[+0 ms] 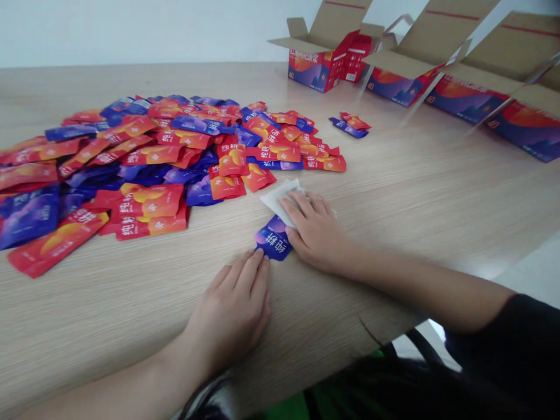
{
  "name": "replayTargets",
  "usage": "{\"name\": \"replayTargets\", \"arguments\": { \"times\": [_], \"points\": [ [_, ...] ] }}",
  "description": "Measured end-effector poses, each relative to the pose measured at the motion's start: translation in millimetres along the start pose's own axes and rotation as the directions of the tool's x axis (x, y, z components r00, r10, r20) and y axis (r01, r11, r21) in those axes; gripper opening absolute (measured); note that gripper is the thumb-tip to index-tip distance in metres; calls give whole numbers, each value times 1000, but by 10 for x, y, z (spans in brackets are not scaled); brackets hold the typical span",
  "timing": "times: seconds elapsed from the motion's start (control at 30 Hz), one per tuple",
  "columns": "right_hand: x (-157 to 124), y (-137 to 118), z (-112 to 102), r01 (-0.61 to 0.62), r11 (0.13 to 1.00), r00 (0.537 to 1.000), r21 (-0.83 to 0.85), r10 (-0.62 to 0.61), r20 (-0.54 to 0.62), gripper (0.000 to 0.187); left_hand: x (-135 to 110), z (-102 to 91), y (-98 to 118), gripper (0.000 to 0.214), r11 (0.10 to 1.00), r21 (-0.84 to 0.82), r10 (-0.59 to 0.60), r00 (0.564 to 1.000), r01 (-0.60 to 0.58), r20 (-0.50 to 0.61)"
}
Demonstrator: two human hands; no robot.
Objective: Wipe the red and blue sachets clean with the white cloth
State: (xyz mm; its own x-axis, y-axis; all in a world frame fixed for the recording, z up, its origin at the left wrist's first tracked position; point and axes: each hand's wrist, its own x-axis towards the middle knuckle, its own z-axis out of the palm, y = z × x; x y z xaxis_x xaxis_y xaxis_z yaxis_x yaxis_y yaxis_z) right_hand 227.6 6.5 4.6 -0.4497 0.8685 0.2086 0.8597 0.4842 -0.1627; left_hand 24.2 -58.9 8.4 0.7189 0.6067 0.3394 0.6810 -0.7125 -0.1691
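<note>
Both hands are down on the counter (109,332), just off the heap of packets.

My left hand (230,309) lies flat, pressed together, against the lower edge of a blue packet (272,238), and my right hand (315,233) is spread, pinching nothing, pressing on a white packet (280,201) whose corner meets the blue one. The blue packet sits between my hands, near the heap of red and blue packets (149,154). The glossy packets could skid if I press unevenly, and the white one could slip from under my hand. A careless sideways push could knock into the heap and mix loose packets together.
</note>
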Motion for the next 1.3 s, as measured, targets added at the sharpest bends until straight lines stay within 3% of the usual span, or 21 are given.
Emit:
{"name": "replayTargets", "arguments": {
  "times": [0.17, 0.33, 0.53, 0.7, 0.87, 0.93, 1.07, 1.23, 1.3],
  "points": [
    [-72, -121, -14, 256, 964, 965, 71, -259, 35, 55, 0, 7, 2, 40, 1000, -12, -10, 1000, 10, -5],
    [-43, -66, -44, 88, 994, 996, 60, -89, 14, 58, 5, 15, 2, 42, 1000, 11, -8, 1000, 8, -1],
    [-78, -137, -34, 257, 962, 964, 89, -262, 47, 57, 16, -6, 6, 37, 1000, -8, -18, 1000, 18, -13],
    [-38, -50, -35, 17, 999, 1000, 27, -18, 9, 57, 11, -6, 10, 41, 1000, -7, -18, 1000, 18, -3],
    [-80, -137, -24, 244, 966, 968, 82, -247, 37, 55, 16, -17, 19, 37, 999, -19, -28, 1000, 28, 11],
    [-58, -110, -28, 218, 972, 974, 93, -222, 41, 55, 10, -17, 16, 38, 1000, -13, -28, 1000, 28, 8],
    [-17, -55, -19, 28, 999, 1000, 37, -27, -10, 54, 4, -8, 4, 40, 1000, 4, -6, 1000, 6, -8],
    [-27, -125, -5, 275, 957, 961, 90, -277, 12, 51, 9, -10, 7, 38, 999, -25, -20, 1000, 21, 11],
    [-1, -94, -12, 231, 968, 972, 98, -233, 16, 51, 2, -7, 9, 38, 1000, -6, -9, 1000, 9, -7]
  ]
}}
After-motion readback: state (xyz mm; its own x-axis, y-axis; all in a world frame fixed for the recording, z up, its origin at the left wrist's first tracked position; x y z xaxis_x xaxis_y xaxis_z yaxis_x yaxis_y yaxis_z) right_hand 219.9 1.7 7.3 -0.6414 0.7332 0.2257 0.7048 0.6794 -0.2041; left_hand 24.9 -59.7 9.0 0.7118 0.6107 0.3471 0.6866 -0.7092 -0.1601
